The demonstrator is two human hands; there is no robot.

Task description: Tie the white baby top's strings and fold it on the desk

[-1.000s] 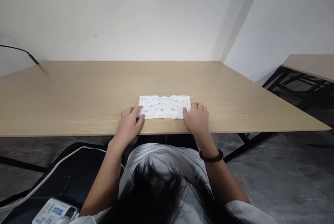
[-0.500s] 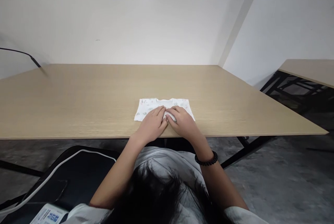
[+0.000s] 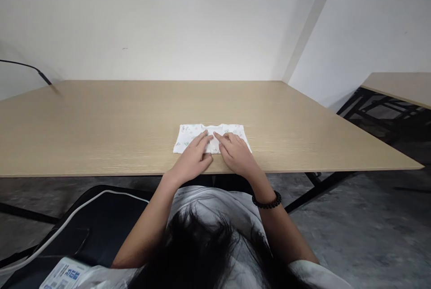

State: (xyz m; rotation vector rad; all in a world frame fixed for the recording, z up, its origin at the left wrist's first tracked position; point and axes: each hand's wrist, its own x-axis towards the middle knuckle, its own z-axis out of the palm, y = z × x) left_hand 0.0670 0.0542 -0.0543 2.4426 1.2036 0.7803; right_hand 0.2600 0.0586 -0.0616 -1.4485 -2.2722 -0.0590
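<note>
A small white printed baby top (image 3: pixel 186 132) lies folded flat near the table's front edge, its neckline facing away from me. My left hand (image 3: pixel 194 156) rests over its lower left part, fingers stretched out and a little apart on the cloth. On the right side, my right hand (image 3: pixel 236 153) touches the cloth with its index finger extended toward the neckline. A small button shows on the cloth between the hands. Neither hand grips the fabric. The palms and wrists hide part of the lower edge.
The wooden table (image 3: pixel 117 113) reaches back to a white wall. A thin black cable-like rod (image 3: pixel 43 77) stands at the left. Below left are a black chair (image 3: pixel 111 221) with a white cord and a labelled box (image 3: pixel 63 275). Another table (image 3: pixel 400 84) stands at the right.
My hands have moved slightly apart, and the fingers that were together at the middle of the top have spread. More of the cloth's centre shows now. The top lies in the same place.
</note>
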